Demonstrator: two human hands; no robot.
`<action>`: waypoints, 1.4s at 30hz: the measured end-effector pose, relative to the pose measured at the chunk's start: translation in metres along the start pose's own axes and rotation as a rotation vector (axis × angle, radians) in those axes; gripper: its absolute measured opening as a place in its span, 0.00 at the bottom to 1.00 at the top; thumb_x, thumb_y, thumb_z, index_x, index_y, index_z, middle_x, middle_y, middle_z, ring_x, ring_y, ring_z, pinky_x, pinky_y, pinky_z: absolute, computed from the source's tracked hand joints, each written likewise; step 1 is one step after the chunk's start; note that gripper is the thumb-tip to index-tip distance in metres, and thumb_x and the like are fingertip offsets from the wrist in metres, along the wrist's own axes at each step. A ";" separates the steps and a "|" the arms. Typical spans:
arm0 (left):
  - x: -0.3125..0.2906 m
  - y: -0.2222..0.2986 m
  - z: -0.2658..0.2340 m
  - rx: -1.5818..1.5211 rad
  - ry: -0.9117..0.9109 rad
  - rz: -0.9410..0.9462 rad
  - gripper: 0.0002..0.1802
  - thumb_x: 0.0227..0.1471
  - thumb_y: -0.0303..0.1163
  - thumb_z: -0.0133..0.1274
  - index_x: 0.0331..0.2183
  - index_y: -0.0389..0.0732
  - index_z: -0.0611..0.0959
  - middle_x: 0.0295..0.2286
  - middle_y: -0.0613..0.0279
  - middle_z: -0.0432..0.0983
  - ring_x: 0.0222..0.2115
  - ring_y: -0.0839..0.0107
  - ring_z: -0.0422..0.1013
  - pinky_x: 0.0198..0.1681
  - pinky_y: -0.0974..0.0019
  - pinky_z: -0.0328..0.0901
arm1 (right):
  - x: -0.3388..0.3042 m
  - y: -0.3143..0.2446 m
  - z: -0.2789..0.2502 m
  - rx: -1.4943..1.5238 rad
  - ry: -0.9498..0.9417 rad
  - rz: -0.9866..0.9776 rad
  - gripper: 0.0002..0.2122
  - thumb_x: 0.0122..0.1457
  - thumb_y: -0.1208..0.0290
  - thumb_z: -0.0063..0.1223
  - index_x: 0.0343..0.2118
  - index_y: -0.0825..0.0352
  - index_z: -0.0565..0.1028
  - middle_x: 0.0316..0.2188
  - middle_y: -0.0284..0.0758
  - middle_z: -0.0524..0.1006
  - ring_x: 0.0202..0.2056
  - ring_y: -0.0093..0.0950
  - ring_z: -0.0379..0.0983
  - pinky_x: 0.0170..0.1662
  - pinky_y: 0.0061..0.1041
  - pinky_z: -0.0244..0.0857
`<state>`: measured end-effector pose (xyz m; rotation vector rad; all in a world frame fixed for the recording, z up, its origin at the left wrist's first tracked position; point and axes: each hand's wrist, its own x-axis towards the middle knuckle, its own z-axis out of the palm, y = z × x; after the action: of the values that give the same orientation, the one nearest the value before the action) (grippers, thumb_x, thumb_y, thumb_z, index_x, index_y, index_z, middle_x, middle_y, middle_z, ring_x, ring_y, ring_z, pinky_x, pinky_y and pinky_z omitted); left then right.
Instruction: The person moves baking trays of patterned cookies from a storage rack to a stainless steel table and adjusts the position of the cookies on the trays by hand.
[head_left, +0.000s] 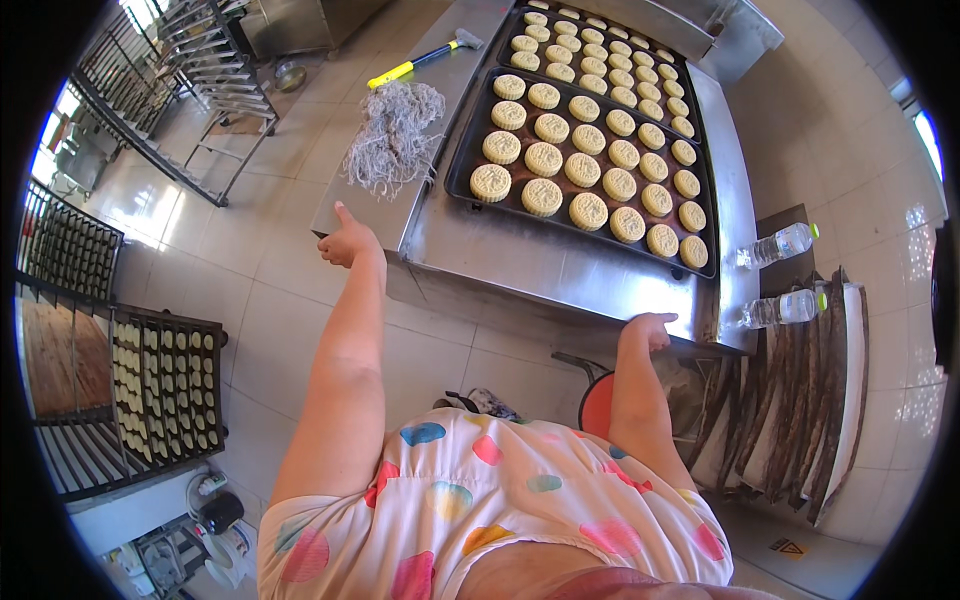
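Far to my left, past the tiled floor, stands a dark slatted metal rack [75, 445] with pale oval pieces lined up in it. My left hand [350, 240] is at the front left corner of the broad, shiny stainless-steel table [540, 262], thumb stretched along the edge and fingers curled in; I cannot tell whether they are clamped on the metal. Beyond it on the steel lie a shaggy grey bundle of strings [393, 135] and a yellow-handled scraper-like tool [402, 70].

The table is right in front of me; I'd judge it heavy, stiff and slick, best held by its front corners. On it sit black metal trays [456, 180], probably rigid and best lifted level by opposite rims. Their round, pale-yellow, fluted cakes [541, 197] look soft and easily dented, so better left untouched.

My right hand [650, 330] rests at the front edge near the right end, thumb out; its fingers are mostly hidden, so I cannot tell how far they close. Further right stand two clear plastic bottles [785, 308].
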<state>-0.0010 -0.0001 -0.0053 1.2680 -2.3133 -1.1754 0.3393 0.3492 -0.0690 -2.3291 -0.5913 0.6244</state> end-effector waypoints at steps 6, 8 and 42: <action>0.002 -0.001 0.002 0.009 -0.011 -0.021 0.47 0.41 0.65 0.50 0.42 0.26 0.65 0.42 0.43 0.63 0.44 0.51 0.63 0.43 0.53 0.65 | 0.002 0.001 0.002 0.001 0.013 -0.010 0.36 0.52 0.43 0.44 0.44 0.81 0.65 0.41 0.57 0.70 0.45 0.49 0.67 0.48 0.43 0.61; 0.002 -0.002 0.003 0.013 -0.012 -0.027 0.47 0.41 0.65 0.50 0.42 0.26 0.65 0.42 0.44 0.63 0.45 0.51 0.63 0.43 0.53 0.65 | 0.000 0.000 0.000 -0.002 0.014 -0.019 0.36 0.52 0.43 0.44 0.44 0.81 0.65 0.42 0.57 0.69 0.46 0.49 0.67 0.48 0.43 0.61; -0.003 0.005 -0.008 -0.004 -0.013 -0.017 0.46 0.43 0.63 0.50 0.43 0.26 0.65 0.42 0.42 0.63 0.44 0.50 0.63 0.43 0.52 0.64 | -0.011 -0.002 -0.009 -0.058 -0.005 -0.019 0.37 0.54 0.40 0.36 0.45 0.80 0.66 0.43 0.55 0.71 0.45 0.47 0.69 0.51 0.41 0.60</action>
<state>0.0018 -0.0004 0.0043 1.2849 -2.3126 -1.1970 0.3351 0.3399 -0.0584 -2.3735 -0.6411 0.6124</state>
